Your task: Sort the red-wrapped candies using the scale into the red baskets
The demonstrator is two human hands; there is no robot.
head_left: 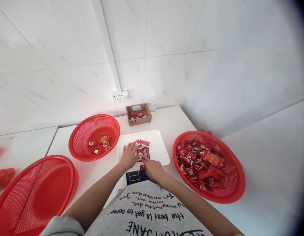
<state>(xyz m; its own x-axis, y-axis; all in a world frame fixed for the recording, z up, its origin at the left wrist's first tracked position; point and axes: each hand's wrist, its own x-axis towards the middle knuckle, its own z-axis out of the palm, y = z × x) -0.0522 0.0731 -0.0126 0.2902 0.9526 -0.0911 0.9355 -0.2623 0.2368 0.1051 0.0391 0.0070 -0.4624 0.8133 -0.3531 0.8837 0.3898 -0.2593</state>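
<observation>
Small red snack packets (pixel 143 153) lie in a group on a white tray (pixel 158 144). My left hand (pixel 128 157) rests over their left side, its fingers stretched out and spread, with the thumb near the packets. My right hand (pixel 154 168) is at the lower edge of the group, its fingertips touching the packets. A red packet (pixel 142 167) shows at the inner side of my right hand, which appears closed round it; part of it is hidden. Below the tray, a blue panel with dark display windows (pixel 136 177) is partly covered by my shirt.
On the right stands a red mesh basket (pixel 237 177) heaped with packets. A similar basket (pixel 77 131) at the left holds several. Another red basket (pixel 53 190) sits nearer, lower left. A small cardboard box (pixel 139 121) with packets stands by the wall, beside clear plastic (pixel 152 105).
</observation>
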